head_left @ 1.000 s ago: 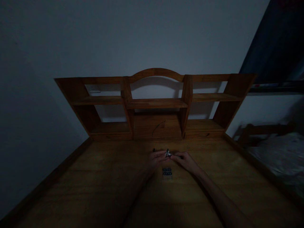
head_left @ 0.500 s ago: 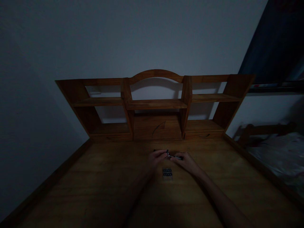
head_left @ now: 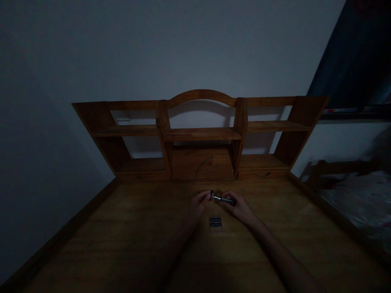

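Note:
The room is dim. My right hand (head_left: 240, 206) grips the handle of a small metal tool (head_left: 221, 199) that lies level above the wooden desk (head_left: 128, 240). My left hand (head_left: 198, 203) pinches the tool's round left end with its fingertips. Just in front of both hands a small flat pack (head_left: 215, 223) with dark dots in rows lies on the desk. What the tool is exactly I cannot make out.
A wooden shelf unit (head_left: 200, 134) with an arched top stands at the back of the desk against a pale wall. To the right, beyond the desk edge, are a wooden bed frame (head_left: 332, 167) and light bedding (head_left: 363, 199).
The tool has turned from nearly upright to lying level between my hands, its handle now in my right hand. Both hands stayed in about the same place.

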`<state>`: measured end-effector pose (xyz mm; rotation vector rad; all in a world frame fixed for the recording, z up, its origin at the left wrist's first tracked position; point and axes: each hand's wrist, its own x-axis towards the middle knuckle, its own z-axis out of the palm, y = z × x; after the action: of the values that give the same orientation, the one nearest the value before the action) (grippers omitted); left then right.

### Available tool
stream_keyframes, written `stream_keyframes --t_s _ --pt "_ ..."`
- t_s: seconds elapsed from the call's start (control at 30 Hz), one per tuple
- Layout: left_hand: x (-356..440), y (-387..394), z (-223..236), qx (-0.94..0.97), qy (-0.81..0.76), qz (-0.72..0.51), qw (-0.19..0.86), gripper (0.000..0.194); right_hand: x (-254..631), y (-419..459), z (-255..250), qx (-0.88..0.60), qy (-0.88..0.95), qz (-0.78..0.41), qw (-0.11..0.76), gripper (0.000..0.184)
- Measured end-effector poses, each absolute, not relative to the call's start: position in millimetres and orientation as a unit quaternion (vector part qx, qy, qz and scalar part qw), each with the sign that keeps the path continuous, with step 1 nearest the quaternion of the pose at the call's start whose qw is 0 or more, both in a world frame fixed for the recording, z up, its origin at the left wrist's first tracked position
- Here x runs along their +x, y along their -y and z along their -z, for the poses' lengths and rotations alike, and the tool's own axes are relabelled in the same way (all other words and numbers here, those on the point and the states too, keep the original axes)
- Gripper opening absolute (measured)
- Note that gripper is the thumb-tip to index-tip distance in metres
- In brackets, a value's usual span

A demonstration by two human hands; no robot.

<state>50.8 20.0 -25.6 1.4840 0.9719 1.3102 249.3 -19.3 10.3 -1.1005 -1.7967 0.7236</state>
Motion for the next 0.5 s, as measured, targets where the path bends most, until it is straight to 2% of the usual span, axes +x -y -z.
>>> stream_keyframes --t_s 0.5 --pt "48.1 -18.1 22.3 0.571 -0.394 -0.534 0.484 0.037 250.1 21.5 -16.8 -0.441 0.72 -0.304 0.441 0.021"
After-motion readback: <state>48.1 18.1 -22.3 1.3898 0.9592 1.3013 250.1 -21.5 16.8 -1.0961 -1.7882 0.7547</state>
